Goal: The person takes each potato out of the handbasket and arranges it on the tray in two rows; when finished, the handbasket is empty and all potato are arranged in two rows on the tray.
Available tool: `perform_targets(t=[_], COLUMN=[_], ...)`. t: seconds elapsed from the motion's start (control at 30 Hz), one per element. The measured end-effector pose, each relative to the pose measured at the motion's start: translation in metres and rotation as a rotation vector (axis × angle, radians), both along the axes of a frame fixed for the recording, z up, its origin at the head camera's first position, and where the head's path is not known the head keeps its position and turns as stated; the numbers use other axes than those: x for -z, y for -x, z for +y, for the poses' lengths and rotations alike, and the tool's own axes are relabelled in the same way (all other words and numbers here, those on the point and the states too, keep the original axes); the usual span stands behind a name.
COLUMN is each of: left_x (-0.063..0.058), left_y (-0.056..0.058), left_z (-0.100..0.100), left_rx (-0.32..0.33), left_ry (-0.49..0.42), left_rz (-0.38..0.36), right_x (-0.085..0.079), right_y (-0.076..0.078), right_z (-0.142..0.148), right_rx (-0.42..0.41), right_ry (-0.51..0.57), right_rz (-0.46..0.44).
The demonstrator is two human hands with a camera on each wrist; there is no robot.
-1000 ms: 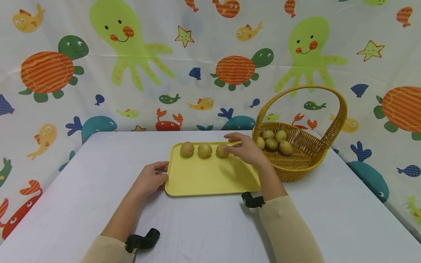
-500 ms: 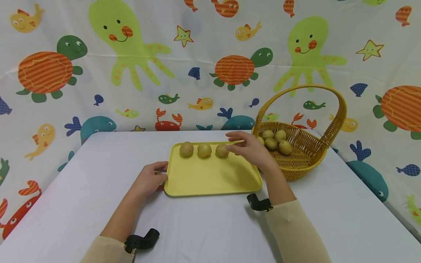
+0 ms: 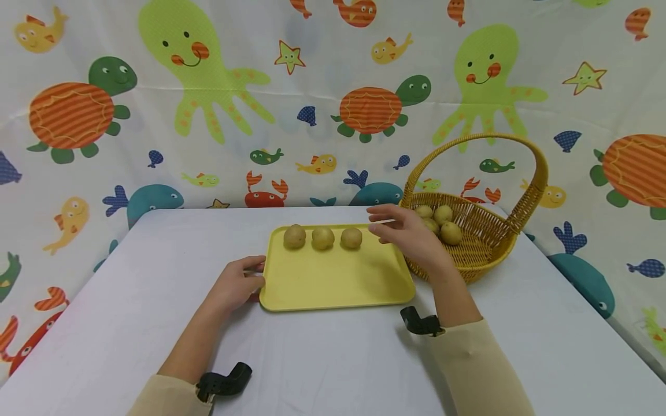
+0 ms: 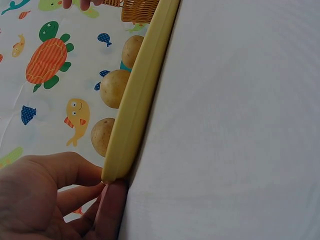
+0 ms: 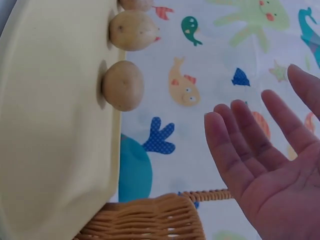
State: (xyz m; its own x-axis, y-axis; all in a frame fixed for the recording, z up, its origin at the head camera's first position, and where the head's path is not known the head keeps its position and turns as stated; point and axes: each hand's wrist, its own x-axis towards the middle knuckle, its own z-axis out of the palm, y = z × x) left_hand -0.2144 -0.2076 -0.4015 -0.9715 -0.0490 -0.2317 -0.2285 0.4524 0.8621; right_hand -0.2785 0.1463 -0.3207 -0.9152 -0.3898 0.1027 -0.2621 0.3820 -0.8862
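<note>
A yellow tray (image 3: 338,283) lies on the table with three potatoes in a row along its far side: the left one (image 3: 294,237), the middle one (image 3: 322,237) and the right one (image 3: 351,238). My left hand (image 3: 238,284) grips the tray's left edge; in the left wrist view its fingers (image 4: 75,167) touch the rim at the corner. Above the tray's far right part hovers my right hand (image 3: 411,237), fingers apart and holding nothing. The right wrist view shows that palm (image 5: 280,175) bare, away from the nearest potato (image 5: 123,86).
A wicker basket (image 3: 484,260) with a tall arched handle (image 3: 484,137) stands right of the tray, close to its edge. Several potatoes (image 3: 450,233) lie in its left part, some hidden by my right hand. A patterned cloth hangs behind the white table (image 3: 322,358).
My right hand has drawn away from the right potato, moving right and slightly up toward the basket. That potato stays on the tray. The left hand keeps its place.
</note>
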Motion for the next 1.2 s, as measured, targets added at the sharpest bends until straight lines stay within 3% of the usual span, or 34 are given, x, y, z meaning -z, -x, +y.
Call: perform_targets(t=[0.33,0.63,0.93,1.2], left_x=[0.001,0.0,0.001,0.001], left_y=[0.0,0.0,0.0,0.001], left_z=[-0.002,-0.001,-0.001,-0.001], left_rx=[0.016,0.007,0.002,0.0], left_ry=[-0.057,-0.048,-0.03,-0.023], left_rz=[0.023,0.023,0.019,0.022], right_x=[-0.006,-0.006,-0.01,-0.02], right_y=[-0.004,-0.004,-0.005,-0.004], right_z=[0.009,0.019,0.032,0.05], right_rx=[0.022,0.056,0.147,0.157], right_ry=[0.017,0.042,0.018,0.017], right_rz=[0.0,0.007,0.013,0.017])
